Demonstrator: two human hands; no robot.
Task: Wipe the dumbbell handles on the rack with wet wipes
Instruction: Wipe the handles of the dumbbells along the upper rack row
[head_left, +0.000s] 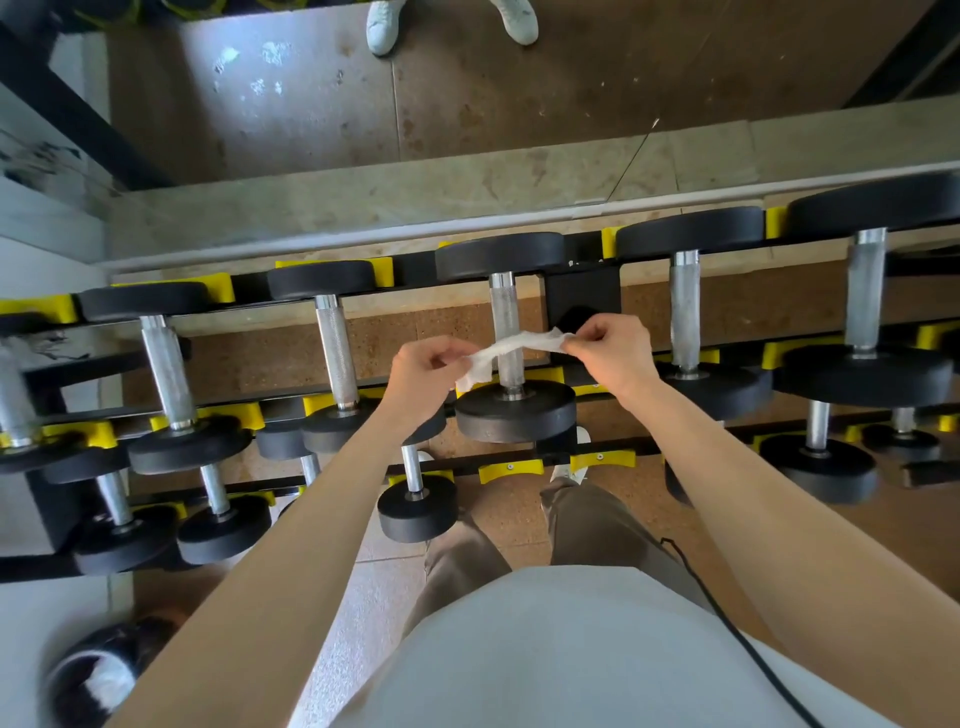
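Both hands apart, left hand (422, 370) and right hand (613, 349) each pinching an end of a white wet wipe (511, 349), stretched across above the middle dumbbell's knurled handle (506, 317). Black dumbbells sit in yellow cradles on the rack (582, 291), more tiers nearer.

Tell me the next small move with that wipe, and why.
Probably lower the wipe and wrap it round the knurled handle it crosses: the left hand and right hand pinch its ends, stretching it across that handle.
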